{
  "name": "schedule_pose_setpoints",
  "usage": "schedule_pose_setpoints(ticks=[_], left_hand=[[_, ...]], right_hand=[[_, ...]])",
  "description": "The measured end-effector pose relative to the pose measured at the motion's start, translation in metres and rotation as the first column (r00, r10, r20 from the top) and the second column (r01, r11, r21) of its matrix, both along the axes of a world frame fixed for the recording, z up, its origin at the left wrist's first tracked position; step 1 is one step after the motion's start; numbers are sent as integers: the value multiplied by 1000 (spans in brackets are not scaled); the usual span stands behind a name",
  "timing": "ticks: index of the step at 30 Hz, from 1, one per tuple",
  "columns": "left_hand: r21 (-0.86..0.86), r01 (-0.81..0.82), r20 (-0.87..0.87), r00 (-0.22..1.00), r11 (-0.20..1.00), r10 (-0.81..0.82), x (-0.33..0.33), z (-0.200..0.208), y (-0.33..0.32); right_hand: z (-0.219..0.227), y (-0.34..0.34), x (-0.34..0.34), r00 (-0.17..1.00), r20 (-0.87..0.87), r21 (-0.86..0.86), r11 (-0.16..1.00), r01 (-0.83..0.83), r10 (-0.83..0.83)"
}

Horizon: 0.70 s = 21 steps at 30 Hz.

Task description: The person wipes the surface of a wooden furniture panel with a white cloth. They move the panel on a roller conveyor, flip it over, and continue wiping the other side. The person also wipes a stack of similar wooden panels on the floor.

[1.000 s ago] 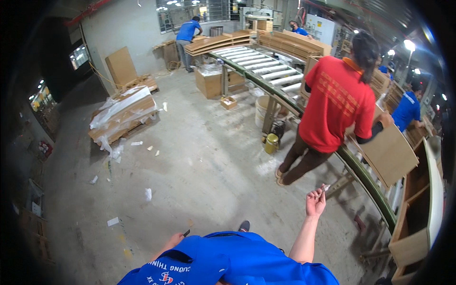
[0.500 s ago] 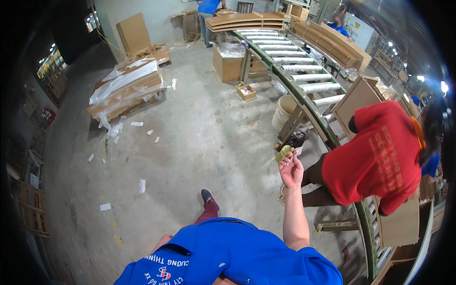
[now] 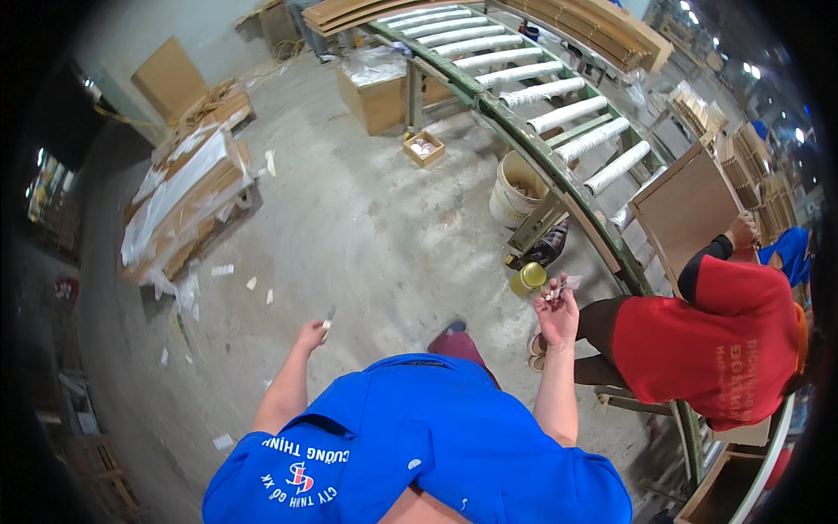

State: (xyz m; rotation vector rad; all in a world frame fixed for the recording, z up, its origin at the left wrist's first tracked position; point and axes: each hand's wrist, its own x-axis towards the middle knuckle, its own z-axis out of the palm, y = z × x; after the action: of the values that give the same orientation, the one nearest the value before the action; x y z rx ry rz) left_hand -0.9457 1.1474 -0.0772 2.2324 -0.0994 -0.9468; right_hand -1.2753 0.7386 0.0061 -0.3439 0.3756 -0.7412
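My left hand (image 3: 311,335) hangs low on the left, closed around a slim tool (image 3: 328,322) with a pale handle and a dark, narrow, flat end; its exact kind is too small to tell. Raised on the right, my right hand (image 3: 558,320) has curled fingers that hold a crumpled pale pink scrap (image 3: 570,283). Small whitish bits show at its fingertips. Just beyond that hand, a yellow-green tub (image 3: 528,278) stands on the floor, apart from the fingers.
A green-framed roller conveyor (image 3: 559,166) curves along the right. There a person in red (image 3: 698,336) grips a wooden panel (image 3: 685,214). A white bucket (image 3: 515,196) and a small wooden box (image 3: 424,149) stand beside the conveyor. Plastic-wrapped boards (image 3: 188,201) lie at left.
My left hand has come into view with the slim tool. The view has swung right and I am nearer the conveyor. The person in red has reached an arm to the panel.
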Motion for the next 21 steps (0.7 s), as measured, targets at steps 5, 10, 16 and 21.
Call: schedule_pose_setpoints(ticks=[5, 10, 16, 21], left_hand=[[-185, 13, -144, 989, 983, -40, 82, -9, -167], [-336, 14, -353, 925, 942, -140, 126, -12, -314], [-512, -155, -449, 887, 845, -109, 195, -11, -466], [-514, -153, -480, 867, 844, -135, 267, -5, -598]], right_hand=[[-18, -83, 47, 992, -98, -73, 995, 72, -79], [4, -196, 121, 994, -64, -138, 987, 78, -88], [34, -288, 197, 997, -59, -172, 984, 45, -56], [16, -322, 218, 989, -16, -143, 979, 143, -147]])
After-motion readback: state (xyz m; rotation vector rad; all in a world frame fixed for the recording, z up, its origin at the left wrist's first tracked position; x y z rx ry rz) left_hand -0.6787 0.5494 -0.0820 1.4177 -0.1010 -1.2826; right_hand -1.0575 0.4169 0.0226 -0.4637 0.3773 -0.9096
